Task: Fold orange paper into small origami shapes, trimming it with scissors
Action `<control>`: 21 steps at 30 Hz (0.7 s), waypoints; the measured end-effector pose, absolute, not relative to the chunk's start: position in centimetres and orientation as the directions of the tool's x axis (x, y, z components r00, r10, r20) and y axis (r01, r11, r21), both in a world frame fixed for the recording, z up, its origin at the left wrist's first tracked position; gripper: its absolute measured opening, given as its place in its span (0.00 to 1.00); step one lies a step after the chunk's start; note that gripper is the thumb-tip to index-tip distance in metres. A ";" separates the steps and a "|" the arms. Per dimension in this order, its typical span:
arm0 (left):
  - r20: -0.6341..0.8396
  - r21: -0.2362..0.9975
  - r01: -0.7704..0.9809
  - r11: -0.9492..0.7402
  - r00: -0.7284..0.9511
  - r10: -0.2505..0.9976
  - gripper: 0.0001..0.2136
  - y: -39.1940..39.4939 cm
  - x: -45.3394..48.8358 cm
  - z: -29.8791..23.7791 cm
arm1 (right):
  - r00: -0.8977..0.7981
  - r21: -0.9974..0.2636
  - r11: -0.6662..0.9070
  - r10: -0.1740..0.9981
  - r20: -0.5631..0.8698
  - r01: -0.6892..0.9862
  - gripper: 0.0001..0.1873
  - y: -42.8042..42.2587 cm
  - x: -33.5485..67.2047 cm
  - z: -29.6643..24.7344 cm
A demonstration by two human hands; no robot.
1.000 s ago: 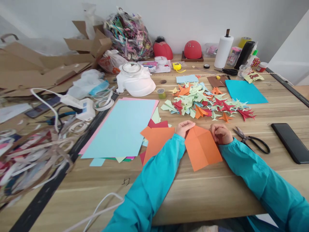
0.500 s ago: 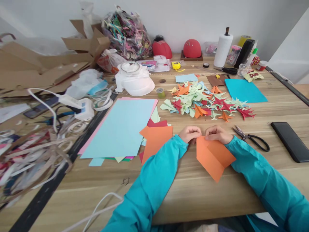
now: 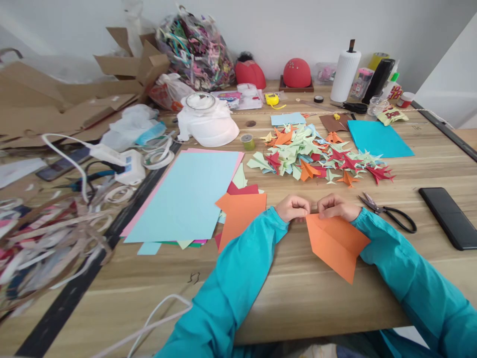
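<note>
A creased sheet of orange paper (image 3: pixel 337 243) hangs between my hands, its lower corner pointing toward me. My right hand (image 3: pixel 337 206) pinches its top edge between thumb and fingers. My left hand (image 3: pixel 294 208) is closed at the upper left corner of the same sheet, thumb and fingertips pressed together. Just beyond my hands lies a pile of folded paper pieces (image 3: pixel 305 151) in pale green, orange, red and blue. Left of my left forearm is another orange sheet (image 3: pixel 242 214), beside a stack topped by a large light blue sheet (image 3: pixel 179 196).
Black-handled scissors (image 3: pixel 387 211) and a black phone (image 3: pixel 449 219) lie to the right. A bright blue sheet (image 3: pixel 380 139) is at the back right. Cords, a white power strip (image 3: pixel 128 166) and tangled strips (image 3: pixel 48 238) crowd the left. A white cable (image 3: pixel 160 311) crosses the near edge.
The orange sheet in my hands has swung slightly to the right, its lower corner shifting right. Both hands stay in nearly the same place, still gripping it.
</note>
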State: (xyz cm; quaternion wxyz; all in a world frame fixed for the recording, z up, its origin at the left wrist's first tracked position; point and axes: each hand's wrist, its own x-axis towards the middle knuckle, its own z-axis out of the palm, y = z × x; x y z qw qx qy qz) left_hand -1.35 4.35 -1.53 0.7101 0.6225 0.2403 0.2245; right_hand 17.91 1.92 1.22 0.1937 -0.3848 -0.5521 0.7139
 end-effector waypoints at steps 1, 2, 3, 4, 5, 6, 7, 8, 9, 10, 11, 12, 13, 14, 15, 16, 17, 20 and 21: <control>-0.053 0.990 -0.040 0.137 0.787 0.615 0.11 4.4 -1.4 -1.5 | -0.624 -0.935 -0.325 0.704 -0.339 0.142 0.10 2.0 18.0 1.2; -0.044 0.988 -0.058 0.146 0.790 0.612 0.11 4.5 -1.5 -1.5 | -0.621 -0.933 -0.332 0.705 -0.343 0.138 0.10 2.0 18.0 1.2; -0.036 0.986 -0.072 0.152 0.793 0.609 0.11 4.5 -1.5 -1.4 | -0.618 -0.932 -0.336 0.706 -0.346 0.137 0.10 2.0 18.1 1.2; -0.030 0.985 -0.082 0.155 0.793 0.608 0.12 4.5 -1.5 -1.4 | -0.616 -0.932 -0.337 0.708 -0.346 0.137 0.10 2.0 18.1 1.2; -0.027 0.984 -0.088 0.158 0.792 0.609 0.12 4.6 -1.5 -1.4 | -0.615 -0.932 -0.334 0.709 -0.345 0.138 0.10 2.0 18.2 1.2; -0.025 0.983 -0.093 0.160 0.791 0.612 0.12 4.6 -1.5 -1.4 | -0.613 -0.933 -0.332 0.711 -0.345 0.140 0.10 2.0 18.2 1.2; -0.024 0.982 -0.097 0.162 0.789 0.614 0.13 4.6 -1.5 -1.5 | -0.612 -0.933 -0.331 0.712 -0.345 0.141 0.10 2.0 18.2 1.2; -0.022 0.981 -0.100 0.164 0.787 0.616 0.13 4.6 -1.5 -1.5 | -0.611 -0.933 -0.330 0.713 -0.345 0.142 0.10 2.0 18.2 1.2; -0.020 0.981 -0.104 0.164 0.786 0.617 0.14 4.6 -1.5 -1.5 | -0.610 -0.934 -0.328 0.715 -0.343 0.141 0.10 2.0 18.1 1.2; -0.018 0.980 -0.108 0.165 0.785 0.619 0.14 4.6 -1.5 -1.6 | -0.610 -0.935 -0.327 0.715 -0.342 0.141 0.10 2.0 18.1 1.2; -0.016 0.980 -0.111 0.166 0.785 0.620 0.14 4.6 -1.5 -1.6 | -0.610 -0.935 -0.325 0.716 -0.340 0.140 0.10 2.0 18.1 1.3; -0.014 0.979 -0.115 0.168 0.786 0.618 0.14 4.5 -1.5 -1.5 | -0.611 -0.936 -0.324 0.716 -0.338 0.139 0.10 2.0 18.1 1.3; -0.010 0.978 -0.120 0.169 0.786 0.618 0.13 4.5 -1.5 -1.5 | -0.611 -0.936 -0.323 0.716 -0.337 0.138 0.10 2.0 18.0 1.4; -0.005 0.977 -0.128 0.170 0.784 0.621 0.13 4.4 -1.5 -1.4 | -0.611 -0.936 -0.325 0.717 -0.337 0.136 0.10 2.0 18.0 1.4; 0.001 0.975 -0.139 0.171 0.780 0.626 0.12 4.4 -1.5 -1.4 | -0.609 -0.935 -0.328 0.718 -0.338 0.132 0.10 2.0 18.0 1.4; 0.008 0.973 -0.153 0.174 0.772 0.635 0.12 4.3 -1.5 -1.3 | -0.607 -0.935 -0.332 0.719 -0.339 0.128 0.10 2.0 18.1 1.4; 0.013 0.969 -0.168 0.179 0.762 0.647 0.11 4.3 -1.5 -1.2 | -0.603 -0.934 -0.336 0.722 -0.338 0.121 0.10 2.0 18.1 1.3; 0.002 0.956 -0.200 0.213 0.732 0.681 0.12 4.2 -1.5 -1.2 | -0.592 -0.933 -0.346 0.733 -0.335 0.099 0.11 2.0 18.3 1.1; -0.012 0.954 -0.198 0.225 0.725 0.689 0.12 4.1 -1.5 -1.2 | -0.591 -0.933 -0.347 0.735 -0.333 0.094 0.11 2.0 18.4 1.0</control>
